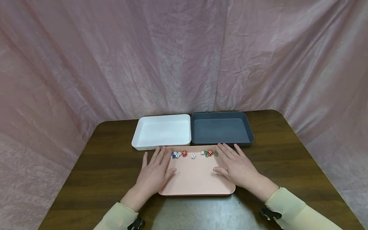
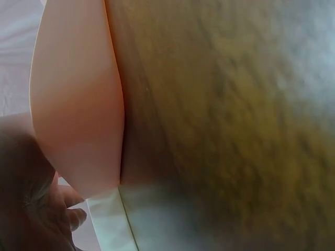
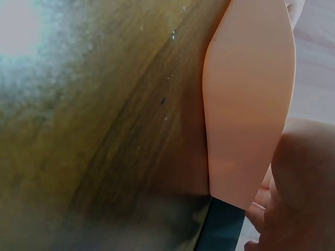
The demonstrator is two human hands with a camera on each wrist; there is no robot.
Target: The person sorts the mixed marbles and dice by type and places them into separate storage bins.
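A shallow pink tray point(image 1: 198, 182) lies on the table with small dice along its far side. Blue and white dice point(image 1: 176, 155) and a red die point(image 1: 184, 154) cluster at its left. One white die point(image 1: 193, 157) sits by itself near the middle. At the right are a white die point(image 1: 202, 153), a red die point(image 1: 210, 152) and green dice point(image 1: 216, 153). My left hand point(image 1: 153, 175) lies over the tray's left edge, fingers extended and thumb over the inside. Over the right edge, my right hand point(image 1: 238, 167) mirrors it, fingers straight near the green dice.
Behind the pink tray stand a white tray point(image 1: 162, 129) and a dark grey tray point(image 1: 221, 127), side by side. The brown wooden table point(image 1: 109, 166) extends on both sides. A pink curtain point(image 1: 184, 57) hangs beyond its far edge.
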